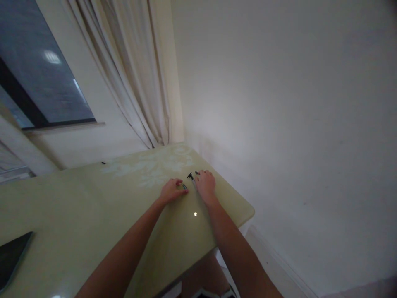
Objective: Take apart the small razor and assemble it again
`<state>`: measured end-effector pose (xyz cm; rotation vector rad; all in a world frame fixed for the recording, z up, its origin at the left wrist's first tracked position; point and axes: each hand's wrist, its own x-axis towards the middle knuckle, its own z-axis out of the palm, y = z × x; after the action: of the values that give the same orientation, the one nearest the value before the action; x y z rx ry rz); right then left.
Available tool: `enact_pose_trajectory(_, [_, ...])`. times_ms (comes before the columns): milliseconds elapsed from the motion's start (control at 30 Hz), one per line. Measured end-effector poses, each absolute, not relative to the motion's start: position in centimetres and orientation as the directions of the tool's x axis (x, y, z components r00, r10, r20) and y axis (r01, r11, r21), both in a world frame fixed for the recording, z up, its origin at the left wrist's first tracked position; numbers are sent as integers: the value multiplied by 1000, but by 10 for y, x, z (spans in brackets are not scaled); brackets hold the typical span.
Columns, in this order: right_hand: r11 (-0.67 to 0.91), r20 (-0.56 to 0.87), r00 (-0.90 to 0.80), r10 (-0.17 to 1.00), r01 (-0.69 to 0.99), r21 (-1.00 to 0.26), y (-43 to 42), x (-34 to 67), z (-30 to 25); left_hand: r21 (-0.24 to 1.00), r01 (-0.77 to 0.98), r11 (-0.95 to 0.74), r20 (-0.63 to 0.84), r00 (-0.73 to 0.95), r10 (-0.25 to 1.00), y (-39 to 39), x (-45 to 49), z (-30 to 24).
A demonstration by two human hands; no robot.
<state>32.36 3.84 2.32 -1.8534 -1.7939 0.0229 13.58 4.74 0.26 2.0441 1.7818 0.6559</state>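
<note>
My left hand [172, 191] is over the table, its thumb and forefinger at either end of a small dark oblong piece [185, 187] with a lighter middle. Its exact kind is too small to make out. Just to the right, my right hand [206, 184] has its thumb and fingers closed around the handle of a razor [190, 176]. The black T-shaped head points away from me, and part of the handle is hidden by the hand. Beyond the right fingertips is another small dark piece [196, 172], partly covered by them.
The pale green glossy table [93, 215] has a rounded right corner near the wall [279, 124]. A dark flat device [14, 256] lies at the left edge of view. Near the far edge lies a small black object [103, 163]. Behind hang curtains [133, 70] beside a window [40, 62].
</note>
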Motion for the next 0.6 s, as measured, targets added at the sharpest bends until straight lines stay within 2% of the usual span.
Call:
enact_pose_trajectory(133, [97,344,38,938,926,-366,34,313,24,536,821,-199,157,134,978,38,133,6])
enact_pose_trajectory(267, [108,288,-3,958,930,-350,32,310,21,506,837,-209,217,112,970,21,80,6])
enact_pose_trajectory(467, [117,251,-19,968,918,-380,34,306,17,347,934,82,106,-125,986,-26,-57,7])
enact_pose_trajectory(533, [169,276,-54,960,896,-411,31,298,15,303,942,142,105,-181,978,-43,-85,6])
enact_pose_trajectory(600, [264,312,-130,941,858,-440,26,284,13,311,937,161,107,-203,973,-54,-99,4])
